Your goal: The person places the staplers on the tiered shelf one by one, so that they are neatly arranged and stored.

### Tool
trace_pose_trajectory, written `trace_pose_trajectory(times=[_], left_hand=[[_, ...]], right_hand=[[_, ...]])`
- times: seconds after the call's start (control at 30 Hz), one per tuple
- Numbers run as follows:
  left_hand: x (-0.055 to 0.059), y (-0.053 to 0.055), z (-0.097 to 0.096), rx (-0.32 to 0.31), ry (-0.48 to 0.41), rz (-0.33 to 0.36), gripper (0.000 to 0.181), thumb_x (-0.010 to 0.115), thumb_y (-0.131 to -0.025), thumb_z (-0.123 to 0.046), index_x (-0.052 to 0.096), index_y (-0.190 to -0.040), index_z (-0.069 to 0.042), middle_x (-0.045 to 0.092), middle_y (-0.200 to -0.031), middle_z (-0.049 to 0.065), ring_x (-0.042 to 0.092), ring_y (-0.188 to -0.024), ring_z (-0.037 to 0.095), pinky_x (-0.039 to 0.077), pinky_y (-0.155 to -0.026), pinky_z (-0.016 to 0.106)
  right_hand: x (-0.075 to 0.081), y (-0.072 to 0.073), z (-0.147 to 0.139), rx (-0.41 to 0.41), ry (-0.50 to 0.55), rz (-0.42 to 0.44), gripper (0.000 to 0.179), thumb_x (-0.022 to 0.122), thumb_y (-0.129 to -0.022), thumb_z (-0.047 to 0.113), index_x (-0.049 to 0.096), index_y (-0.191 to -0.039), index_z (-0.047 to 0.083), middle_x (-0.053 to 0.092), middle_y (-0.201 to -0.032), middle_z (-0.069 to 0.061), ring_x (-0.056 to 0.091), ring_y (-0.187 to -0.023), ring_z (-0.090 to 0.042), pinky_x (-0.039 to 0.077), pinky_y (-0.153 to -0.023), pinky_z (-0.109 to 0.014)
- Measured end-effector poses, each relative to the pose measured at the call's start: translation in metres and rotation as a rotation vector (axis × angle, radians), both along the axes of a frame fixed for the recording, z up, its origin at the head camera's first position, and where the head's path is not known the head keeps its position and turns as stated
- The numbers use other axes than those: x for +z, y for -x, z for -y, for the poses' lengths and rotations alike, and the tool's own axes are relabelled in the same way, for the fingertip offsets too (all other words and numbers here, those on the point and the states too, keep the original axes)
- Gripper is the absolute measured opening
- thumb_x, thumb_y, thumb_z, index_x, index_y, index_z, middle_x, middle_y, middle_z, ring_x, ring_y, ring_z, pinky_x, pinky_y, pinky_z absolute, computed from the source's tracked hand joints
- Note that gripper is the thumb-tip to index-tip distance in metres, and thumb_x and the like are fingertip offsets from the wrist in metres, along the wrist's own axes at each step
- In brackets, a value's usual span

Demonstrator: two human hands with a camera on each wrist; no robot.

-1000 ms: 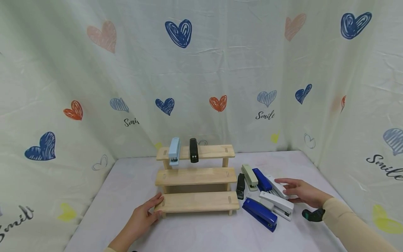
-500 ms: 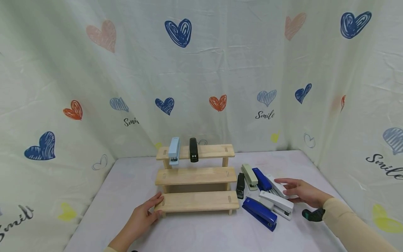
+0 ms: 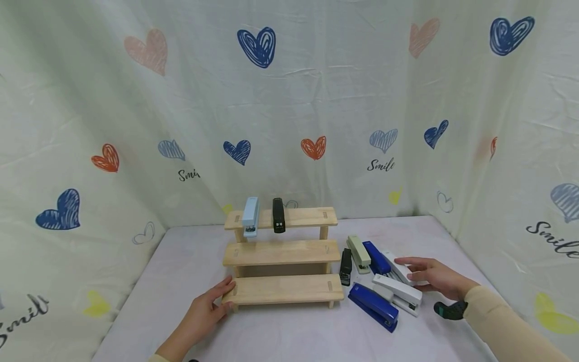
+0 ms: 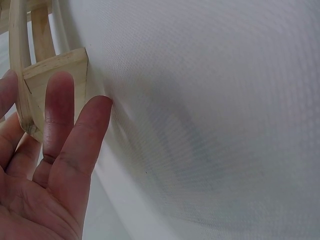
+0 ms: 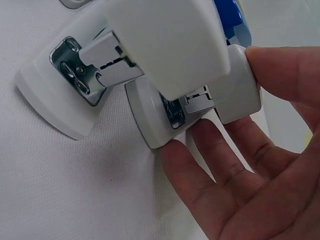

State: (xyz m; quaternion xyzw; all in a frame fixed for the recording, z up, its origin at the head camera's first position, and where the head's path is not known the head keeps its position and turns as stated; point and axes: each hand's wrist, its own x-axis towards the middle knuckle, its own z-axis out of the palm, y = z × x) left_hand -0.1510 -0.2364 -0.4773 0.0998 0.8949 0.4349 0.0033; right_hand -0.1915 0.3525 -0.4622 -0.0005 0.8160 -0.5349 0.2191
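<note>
A three-tier wooden display rack [image 3: 282,291] stands mid-table; my left hand [image 3: 205,311] grips the left end of its lowest board. In the left wrist view two fingers [image 4: 80,135] stretch out beside the rack's leg, off the wood. At right, my right hand [image 3: 441,276] holds a white stapler [image 3: 400,269] lying on the table, thumb on its top arm and fingertips at its base [image 5: 142,112]. A second white stapler [image 3: 398,291] lies right in front of it. On the top tier sit a light blue stapler [image 3: 250,216] and a black stapler [image 3: 278,216].
Between rack and right hand lie a small black stapler [image 3: 346,267], a pale green stapler [image 3: 359,254], a blue stapler [image 3: 376,257] and a larger blue stapler [image 3: 373,306] nearer the front. A heart-printed curtain [image 3: 289,100] encloses the white table [image 3: 181,256] at back and sides.
</note>
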Motion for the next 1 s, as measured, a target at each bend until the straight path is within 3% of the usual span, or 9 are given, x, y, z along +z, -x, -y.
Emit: trace_pose_trajectory(times=[1.0], left_hand=[[-0.0006,0.0005,-0.0013,0.025,0.011,0.036,0.049,0.075,-0.089,-0.007,0.061,-0.136,-0.005,0.047,-0.151,0.008,0.047,-0.051,0.009,0.048,-0.055,0.024]], right_hand=[[-0.003,0.0006,-0.0005,-0.034,0.028,0.002,0.055,0.062,-0.098,0.01,0.043,-0.149,0.004,0.016,-0.156,-0.036,0.022,-0.135,-0.059,0.047,-0.094,-0.059]])
